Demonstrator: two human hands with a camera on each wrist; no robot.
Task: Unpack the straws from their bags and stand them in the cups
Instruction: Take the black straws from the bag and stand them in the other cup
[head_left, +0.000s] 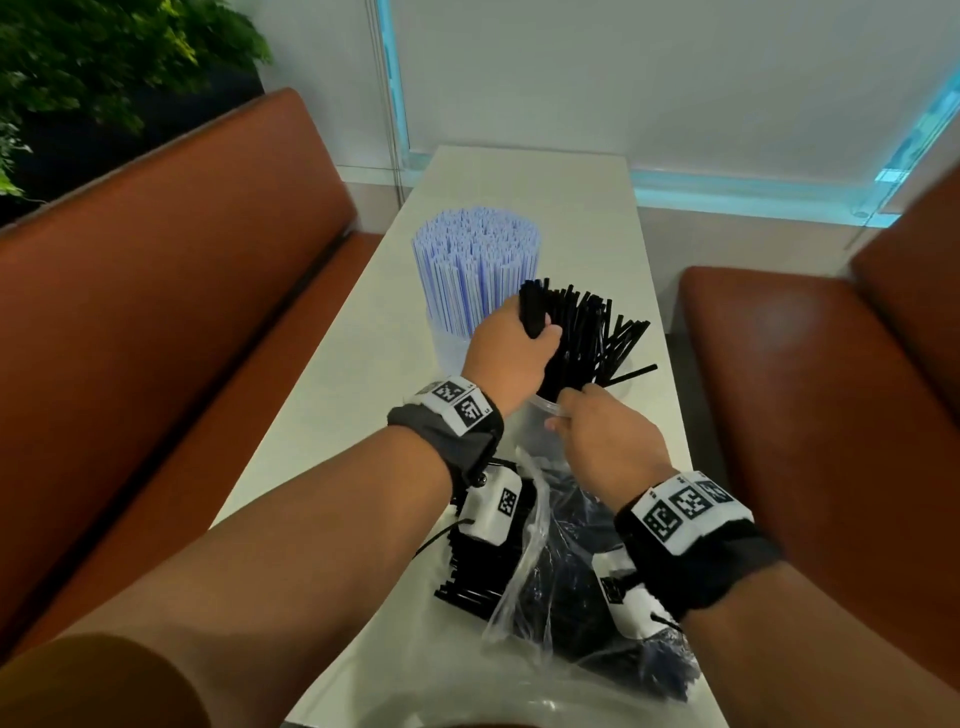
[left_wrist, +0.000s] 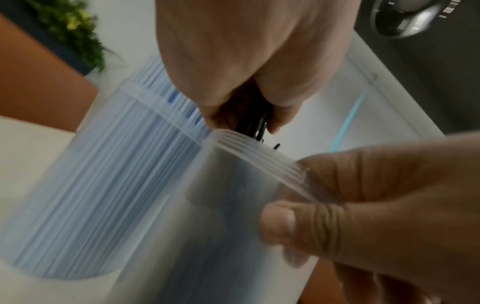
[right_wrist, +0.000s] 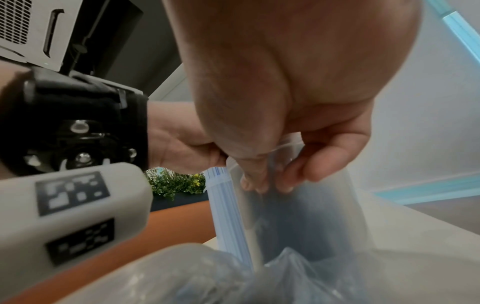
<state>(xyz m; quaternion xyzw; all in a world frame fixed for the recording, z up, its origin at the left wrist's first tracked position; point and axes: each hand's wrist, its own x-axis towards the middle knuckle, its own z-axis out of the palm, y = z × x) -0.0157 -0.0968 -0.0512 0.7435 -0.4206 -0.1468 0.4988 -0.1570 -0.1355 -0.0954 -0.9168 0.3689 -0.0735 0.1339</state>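
My left hand (head_left: 535, 338) grips a fanned bundle of black straws (head_left: 587, 332) whose lower ends sit in a clear plastic cup (head_left: 540, 415). My right hand (head_left: 569, 410) pinches that cup's near rim, thumb outside and fingers inside, as the right wrist view shows (right_wrist: 272, 179). In the left wrist view the left hand (left_wrist: 246, 123) holds the straws just above the cup (left_wrist: 233, 176). Behind it stands a second clear cup (head_left: 447, 338) packed with blue-and-white straws (head_left: 475, 260). A clear bag (head_left: 566, 582) with more dark straws lies under my forearms.
Loose black straws (head_left: 478, 577) lie beside the bag under my left wrist. The narrow white table (head_left: 519, 176) runs between two orange-brown benches (head_left: 182, 322), with a wall and window at its far end. A plant (head_left: 78, 67) stands at the back left.
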